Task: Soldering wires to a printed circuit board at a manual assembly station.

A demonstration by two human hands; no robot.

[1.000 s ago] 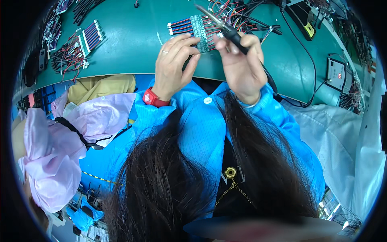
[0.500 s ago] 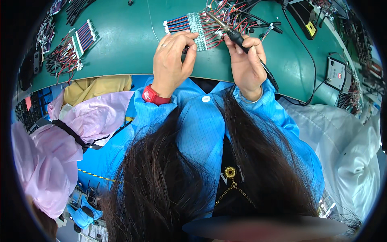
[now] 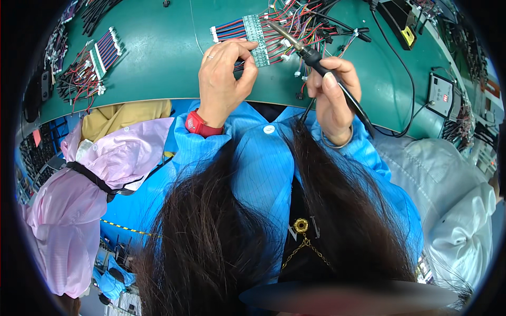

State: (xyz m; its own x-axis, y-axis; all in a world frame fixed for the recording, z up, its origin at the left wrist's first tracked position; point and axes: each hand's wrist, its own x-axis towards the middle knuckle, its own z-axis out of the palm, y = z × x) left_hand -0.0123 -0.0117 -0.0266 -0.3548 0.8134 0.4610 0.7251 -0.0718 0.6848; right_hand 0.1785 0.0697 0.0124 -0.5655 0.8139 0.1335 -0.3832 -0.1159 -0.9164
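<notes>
On the green bench lies a strip of small green circuit boards, with red, blue and black wires and white plugs on its left and many loose wires on its right. Bent fingers and thumb of my left hand close at the strip's near left edge; the exact contact is partly hidden. In my right hand is a soldering iron, gripped by its black handle. Its metal tip slants up and left over the wires just right of the strip, and whether it touches them I cannot tell.
A second wired board strip lies at the left. A black holder with a yellow sponge stands at the back right, near a grey control box. The iron's black cord loops across the right side. People in pink and white clothing sit beside me.
My right hand has moved right and slightly toward me with the soldering iron, whose tip now sits a little lower. My left hand stays nearly in place at the board strip.
</notes>
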